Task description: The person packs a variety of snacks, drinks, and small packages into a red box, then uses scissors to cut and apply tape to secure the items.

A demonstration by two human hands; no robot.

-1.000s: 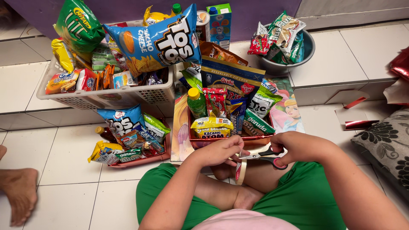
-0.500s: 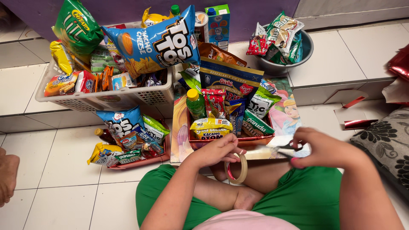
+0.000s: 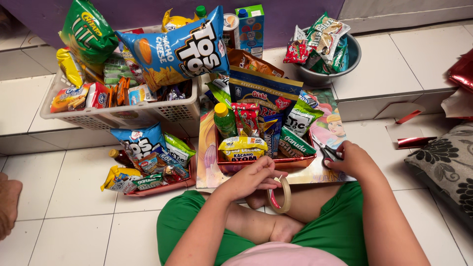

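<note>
Two bare hands work in front of a red rectangular tray of snack packets [image 3: 266, 162], the landmark for every place below; items run left to right.

1. Far left of the tray, at the frame edge, lies another person's foot [image 3: 9, 207] on the white tiled floor [image 3: 64, 231].
2. Left of and behind the tray stands a white plastic lattice basket [image 3: 118, 116] heaped with packets; a large blue chip bag [image 3: 175, 49] rests across its top and a green chip bag [image 3: 86, 32] leans at its far left corner.
3. Left of the tray, on the lower floor, a second low red tray [image 3: 162, 186] carries small packets.
4. Just in front of the tray, the left hand [image 3: 253, 178] has its fingers curled shut on a roll of clear adhesive tape with a red core [image 3: 280, 194], which hangs upright just beyond the tray's front rim, above the green-clad lap.
5. Inside the tray stand a green bottle with a yellow cap [image 3: 224, 120] and a yellow nut packet [image 3: 242, 149].
6. Right of the tray's front corner, the right hand [image 3: 352, 161] closes its fingers round the handles of dark scissors [image 3: 327, 151], which lie on a colourful illustrated sheet [image 3: 327, 125].
7. Behind and right of the tray, a grey metal bowl [image 3: 340, 71] holds sachets.
8. Far right lies a black-and-white floral cushion [image 3: 443, 165].
</note>
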